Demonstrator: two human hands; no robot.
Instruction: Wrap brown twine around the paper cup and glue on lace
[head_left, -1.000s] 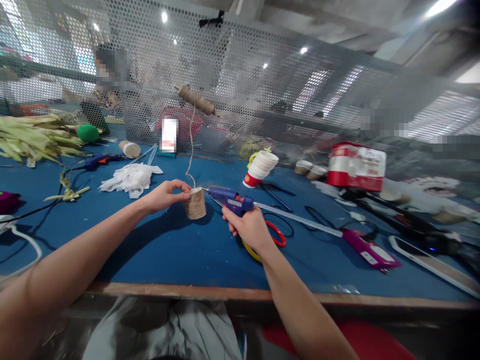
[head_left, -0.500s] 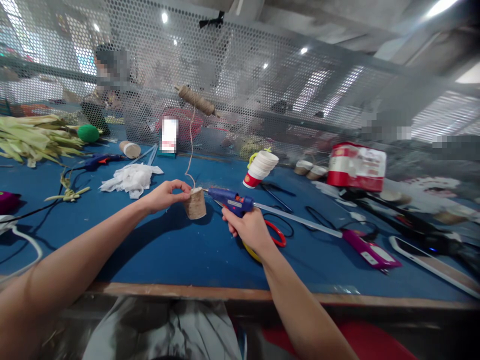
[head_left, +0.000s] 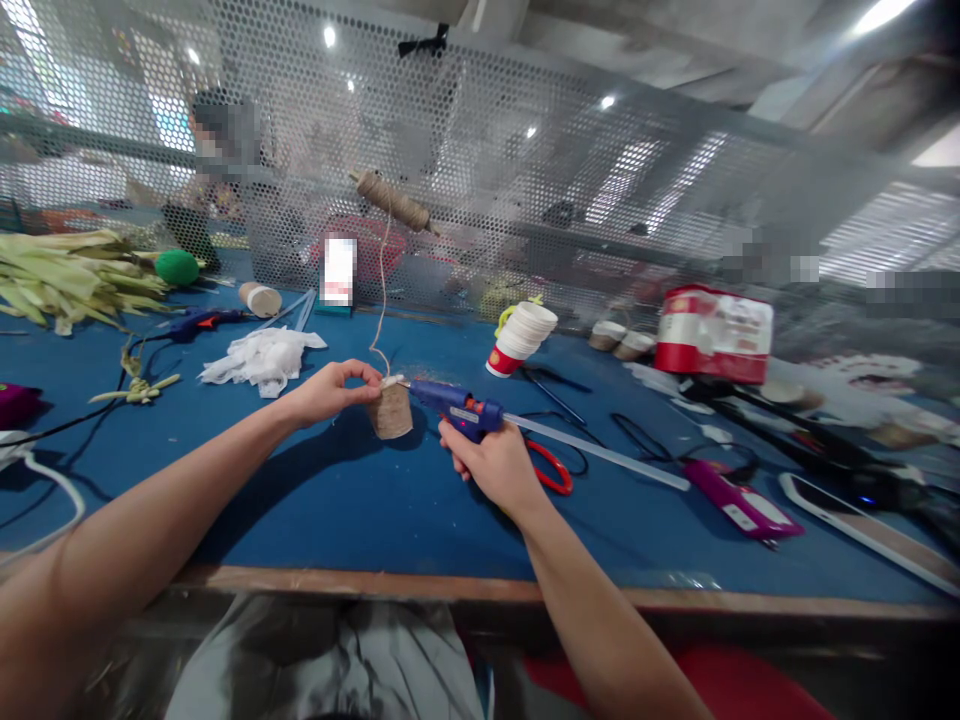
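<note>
My left hand (head_left: 334, 393) pinches the rim of a small cup wrapped in tan twine (head_left: 391, 412), held tilted above the blue table. A loose strand of twine (head_left: 383, 290) runs from the cup up to a twine spool (head_left: 394, 200) on the mesh panel. My right hand (head_left: 491, 455) is closed around the handle of a blue glue gun (head_left: 457, 405). Its nozzle meets the cup's rim, and a clear glue stick (head_left: 600, 452) juts from its back. Red-handled scissors (head_left: 553, 468) lie partly hidden behind my right hand.
Stacked paper cups (head_left: 521, 338) stand behind the glue gun. White crumpled cloth (head_left: 262, 358), another glue gun (head_left: 199, 322) and dried husks (head_left: 75, 275) lie left. A purple box-like device (head_left: 742, 505), a phone (head_left: 862, 530) and a red-white package (head_left: 714, 335) are right. A perforated metal panel (head_left: 487, 130) rises behind.
My right hand and the glue gun have shifted slightly left, with the nozzle now further over the cup's rim. My left hand and the cup have stayed almost still.
</note>
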